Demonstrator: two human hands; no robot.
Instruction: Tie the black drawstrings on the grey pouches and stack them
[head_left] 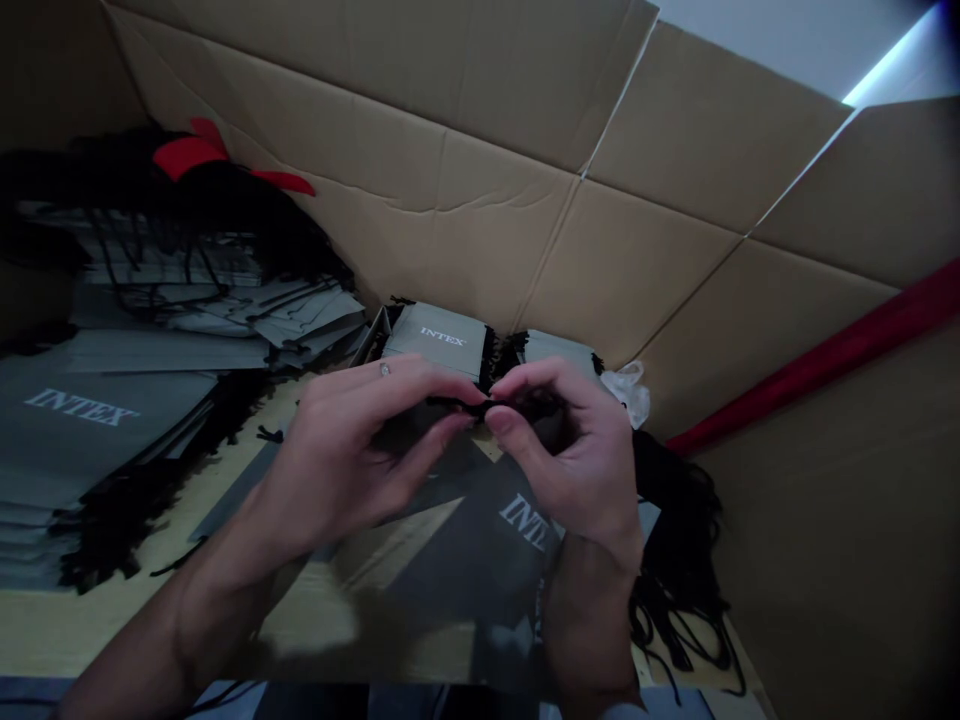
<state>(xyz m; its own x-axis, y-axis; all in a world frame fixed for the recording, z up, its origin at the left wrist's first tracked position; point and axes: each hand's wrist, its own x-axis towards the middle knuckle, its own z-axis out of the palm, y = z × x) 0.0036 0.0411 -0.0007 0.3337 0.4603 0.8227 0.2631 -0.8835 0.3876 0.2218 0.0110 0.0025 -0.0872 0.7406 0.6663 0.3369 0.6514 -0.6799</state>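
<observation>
Head view: two bare hands pinch a black cord above a grey INTEX paper bag at a packing table.

The left hand [352, 450] and right hand [577, 450] are both closed on the black cord [469, 405], fingertips meeting over the grey bag [480, 560]; a tight, even pinch near the cord's end would likely serve best. Walling the table, a cardboard carton [480, 150] holds upright INTEX bags [442, 340], with flat bag stacks [97, 420] at left.
</observation>
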